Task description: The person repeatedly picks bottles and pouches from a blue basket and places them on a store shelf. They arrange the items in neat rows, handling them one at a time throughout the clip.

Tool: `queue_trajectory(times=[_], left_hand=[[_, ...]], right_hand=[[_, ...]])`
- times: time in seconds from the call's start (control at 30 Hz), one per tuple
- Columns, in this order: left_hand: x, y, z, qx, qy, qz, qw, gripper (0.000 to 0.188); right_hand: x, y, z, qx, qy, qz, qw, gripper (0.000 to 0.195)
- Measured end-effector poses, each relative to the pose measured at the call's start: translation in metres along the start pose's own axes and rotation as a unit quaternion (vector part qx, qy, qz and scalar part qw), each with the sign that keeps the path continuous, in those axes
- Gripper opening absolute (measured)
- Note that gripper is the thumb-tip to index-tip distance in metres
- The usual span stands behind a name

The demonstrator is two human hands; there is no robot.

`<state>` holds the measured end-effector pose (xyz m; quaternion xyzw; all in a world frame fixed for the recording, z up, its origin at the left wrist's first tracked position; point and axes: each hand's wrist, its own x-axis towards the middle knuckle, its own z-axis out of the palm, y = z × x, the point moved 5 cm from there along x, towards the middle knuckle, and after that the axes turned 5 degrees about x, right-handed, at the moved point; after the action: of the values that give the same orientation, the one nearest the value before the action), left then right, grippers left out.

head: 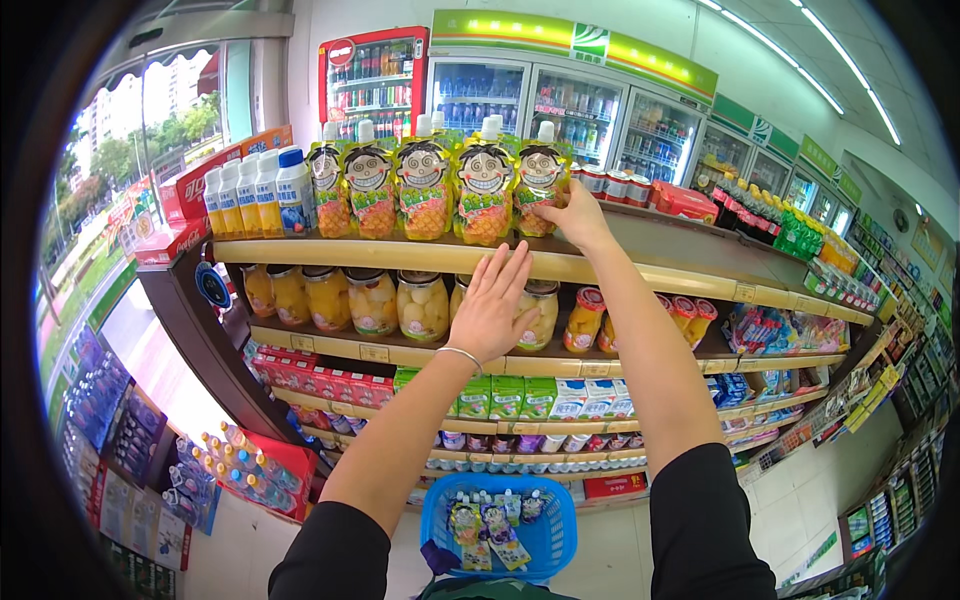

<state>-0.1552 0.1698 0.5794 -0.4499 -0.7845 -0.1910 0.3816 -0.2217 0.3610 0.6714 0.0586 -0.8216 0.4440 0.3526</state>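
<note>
My right hand grips the right side of the rightmost spouted drink pouch, thumb on its front. This yellow-green pouch has a white cap, a cartoon face and a pineapple picture. It stands at the right end of a row of similar pouches on the top shelf. My left hand is flat with the thumb spread and holds nothing. Its fingertips are by the front lip of the top shelf, before glass jars of fruit; the palm hides part of them.
White-capped yogurt bottles stand left of the pouches. Red-lidded cans sit behind at right. Cartons fill a lower shelf. A blue plastic basket below me holds several pouches. Bottled drinks stand low at left; drink fridges line the back.
</note>
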Motion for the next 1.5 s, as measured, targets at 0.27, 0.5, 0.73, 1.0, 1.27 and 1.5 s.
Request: queue_trajectory(times=[0.27, 0.5, 0.73, 1.0, 1.27, 1.5], left_hand=[[-0.001, 0.001, -0.003, 0.019, -0.011, -0.010, 1.000, 0.077], [-0.008, 0.007, -0.005, -0.041, 0.026, -0.027, 0.998, 0.078], [-0.150, 0.044, 0.046, -0.172, -0.070, -0.072, 0.980, 0.069], [-0.450, 0.051, 0.156, -0.274, -0.243, -0.397, 0.842, 0.051], [-0.614, 0.066, 0.226, -0.286, -0.324, -0.682, 0.590, 0.051], [-0.650, 0.062, 0.264, -0.243, -0.316, -0.740, 0.541, 0.056]], right_hand=[[-0.050, -0.035, -0.010, -0.161, 0.127, -0.132, 0.970, 0.071], [-0.154, -0.047, -0.012, -0.055, 0.143, -0.242, 0.958, 0.054], [-0.294, 0.030, 0.053, -0.003, -0.007, -0.112, 0.994, 0.031], [-0.504, 0.188, 0.154, -0.049, -0.159, 0.168, 0.972, 0.025], [-0.650, 0.296, 0.254, -0.099, -0.302, 0.385, 0.867, 0.046], [-0.659, 0.335, 0.317, -0.153, -0.258, 0.350, 0.887, 0.057]])
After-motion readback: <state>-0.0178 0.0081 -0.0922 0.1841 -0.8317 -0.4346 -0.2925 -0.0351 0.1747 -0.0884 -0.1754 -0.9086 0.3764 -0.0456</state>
